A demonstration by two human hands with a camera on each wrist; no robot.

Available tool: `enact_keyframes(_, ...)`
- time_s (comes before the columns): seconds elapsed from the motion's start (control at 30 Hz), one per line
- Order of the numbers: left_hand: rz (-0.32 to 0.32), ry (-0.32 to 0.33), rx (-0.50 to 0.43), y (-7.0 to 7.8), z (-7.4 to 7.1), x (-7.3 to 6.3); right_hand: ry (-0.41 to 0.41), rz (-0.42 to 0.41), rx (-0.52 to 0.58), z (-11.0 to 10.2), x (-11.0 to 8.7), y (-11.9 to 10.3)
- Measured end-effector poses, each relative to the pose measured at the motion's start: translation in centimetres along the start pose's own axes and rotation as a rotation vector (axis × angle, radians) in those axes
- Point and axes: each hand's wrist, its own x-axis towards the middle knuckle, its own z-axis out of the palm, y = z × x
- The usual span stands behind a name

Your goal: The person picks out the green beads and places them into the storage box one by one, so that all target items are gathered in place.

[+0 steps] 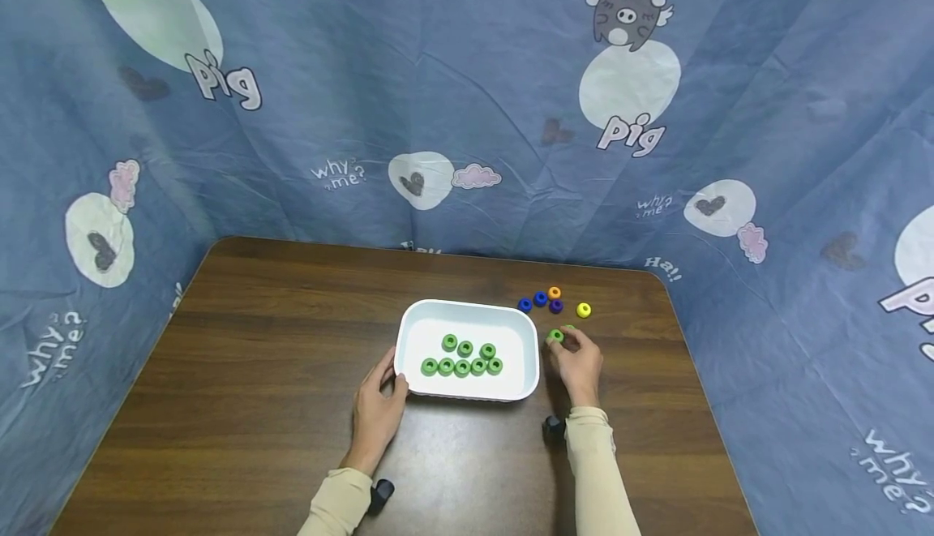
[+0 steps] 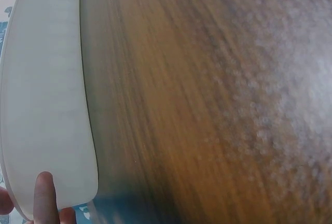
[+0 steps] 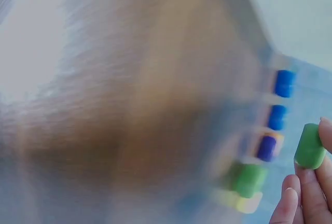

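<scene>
A white tray (image 1: 467,392) stands near the middle of the table, with several green ring-shaped beads (image 1: 463,368) on its floor. My left hand (image 1: 377,414) holds the tray by its near left corner; a fingertip (image 2: 45,193) lies against the outer wall in the left wrist view. To the right of the tray, my right hand (image 1: 579,366) pinches a green bead (image 3: 309,146) between thumb and fingers. Another green bead (image 3: 250,179) sits on the table close to that hand, partly hidden by it in the head view.
Beyond the right hand lie two blue beads (image 1: 541,298), a purple bead (image 1: 556,306), an orange bead (image 1: 554,293) and a yellow bead (image 1: 584,310). The wooden table (image 1: 277,341) meets a blue printed cloth (image 1: 467,98) at the back and sides.
</scene>
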Motion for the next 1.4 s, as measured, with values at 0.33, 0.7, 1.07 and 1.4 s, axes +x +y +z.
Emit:
enact_keyframes(0.33, -0.012, -0.008, 0.001, 0.0, 0.0, 0.1, 0.004, -0.058, 0.057, -1.0, -1.8, -3.8)
enact_keyframes(0.7, 0.016, 0.006, -0.012, -0.1, 0.0, 0.1, -0.015, -0.173, 0.085, -0.3, -3.5, -6.8)
enact_keyframes(1.07, 0.018, 0.0, -0.01, -0.2, 0.0, 0.2, -0.087, -0.314, 0.079, 3.0, -5.1, -7.7)
enact_keyframes(1.4, 0.019, 0.003, -0.005, 0.0, -0.1, 0.1, -0.198, -0.399, 0.042, 5.5, -5.4, -8.6)
